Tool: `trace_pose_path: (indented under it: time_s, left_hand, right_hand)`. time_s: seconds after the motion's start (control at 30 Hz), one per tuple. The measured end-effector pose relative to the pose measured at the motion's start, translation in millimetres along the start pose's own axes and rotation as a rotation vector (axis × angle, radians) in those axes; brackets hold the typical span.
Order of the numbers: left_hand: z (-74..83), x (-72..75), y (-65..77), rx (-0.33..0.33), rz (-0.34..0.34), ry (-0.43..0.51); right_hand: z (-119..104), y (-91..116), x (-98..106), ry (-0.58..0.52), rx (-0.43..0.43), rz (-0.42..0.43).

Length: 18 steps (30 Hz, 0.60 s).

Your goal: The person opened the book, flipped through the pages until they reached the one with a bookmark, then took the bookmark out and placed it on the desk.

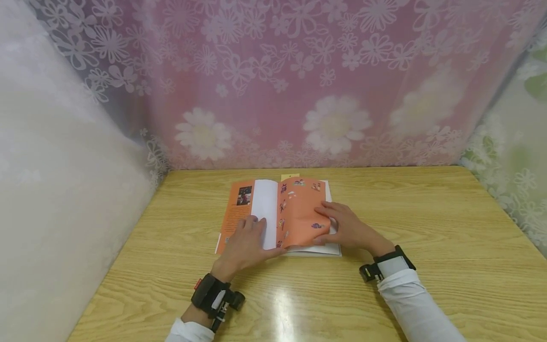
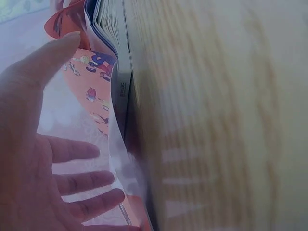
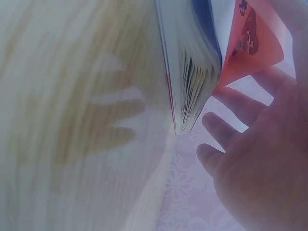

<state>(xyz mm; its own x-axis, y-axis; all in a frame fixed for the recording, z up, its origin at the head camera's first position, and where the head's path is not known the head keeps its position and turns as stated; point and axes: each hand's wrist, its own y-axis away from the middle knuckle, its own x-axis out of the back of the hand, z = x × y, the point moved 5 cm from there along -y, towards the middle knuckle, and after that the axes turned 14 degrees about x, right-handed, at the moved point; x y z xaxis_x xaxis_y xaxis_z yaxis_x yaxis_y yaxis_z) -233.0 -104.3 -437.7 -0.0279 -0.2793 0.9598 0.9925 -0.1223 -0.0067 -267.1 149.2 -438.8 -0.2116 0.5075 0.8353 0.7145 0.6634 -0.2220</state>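
An open book (image 1: pixel 300 213) lies on the table, with an orange, picture-printed page on the right, bulging and raised along its lower edge. On the left are a white strip (image 1: pixel 266 204) and an orange flap (image 1: pixel 239 209) with text and a photo. My left hand (image 1: pixel 246 244) rests over the white strip and flap, its thumb stretched to the fold's lower end. My right hand (image 1: pixel 344 228) touches the orange page's right side, fingertips and thumb spread apart. In the right wrist view, the bent orange page (image 3: pixel 255 43) stands between thumb and fingers; the thumb tip is hidden.
The wood-grain table (image 1: pixel 427 213) extends around the book. A small yellow tab (image 1: pixel 290 176) shows behind the book's top edge. Pink floral curtain (image 1: pixel 265 95) hangs behind the table, with whitish cloth at both sides.
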Motion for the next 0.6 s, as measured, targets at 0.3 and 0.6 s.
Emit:
trace_pose_path:
  time_s: [0.3, 0.6]
  left_hand:
    - [1.8, 7.1, 3.8, -0.049, 0.063, 0.041]
    - [-0.6, 8.9, 5.2, -0.097, 0.124, 0.03]
  right_hand:
    - [-4.4, -2.0, 0.0, -0.009, 0.022, 0.017]
    - [-6.2, -2.7, -0.1, -0.018, 0.024, 0.025]
